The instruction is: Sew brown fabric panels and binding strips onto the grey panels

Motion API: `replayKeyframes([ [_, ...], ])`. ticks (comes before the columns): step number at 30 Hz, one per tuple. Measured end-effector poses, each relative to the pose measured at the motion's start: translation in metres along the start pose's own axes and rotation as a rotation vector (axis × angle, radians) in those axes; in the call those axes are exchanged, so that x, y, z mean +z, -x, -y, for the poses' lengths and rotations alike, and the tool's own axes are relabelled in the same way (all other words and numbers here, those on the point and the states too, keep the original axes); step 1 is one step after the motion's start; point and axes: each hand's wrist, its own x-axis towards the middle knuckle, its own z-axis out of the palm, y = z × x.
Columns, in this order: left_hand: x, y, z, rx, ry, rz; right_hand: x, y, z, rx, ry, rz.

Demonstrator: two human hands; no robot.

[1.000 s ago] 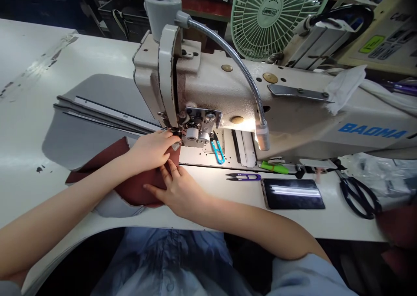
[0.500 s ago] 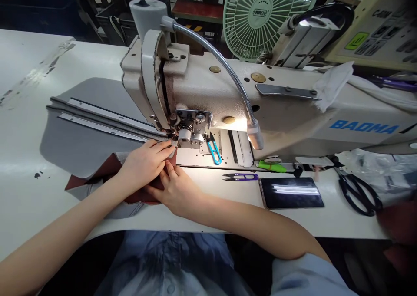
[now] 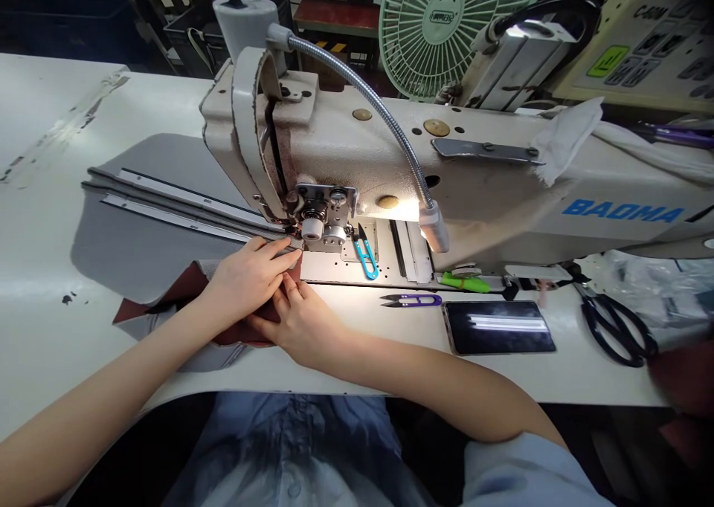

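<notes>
While both hands (image 3: 279, 299) press maroon fabric (image 3: 181, 291), table edge (image 3: 262, 382) lies near.

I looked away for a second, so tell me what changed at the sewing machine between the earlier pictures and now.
Over the last second more of the dark red fabric has slid under both hands toward the needle, so less of it shows. The left hand and right hand have drawn closer together, still pressing it flat. The purple snips, phone and black scissors lie where they were.
</notes>
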Motion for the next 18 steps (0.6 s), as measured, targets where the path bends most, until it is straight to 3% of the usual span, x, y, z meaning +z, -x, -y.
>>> replayKeyframes([
  [11,-0.012,-0.015,-0.001,-0.134,0.083,0.154,0.000,-0.001,0.000,0.001,0.000,0.043],
  [18,-0.015,-0.009,-0.011,-0.135,0.109,0.129,-0.003,0.001,-0.002,-0.009,-0.090,0.010],
])
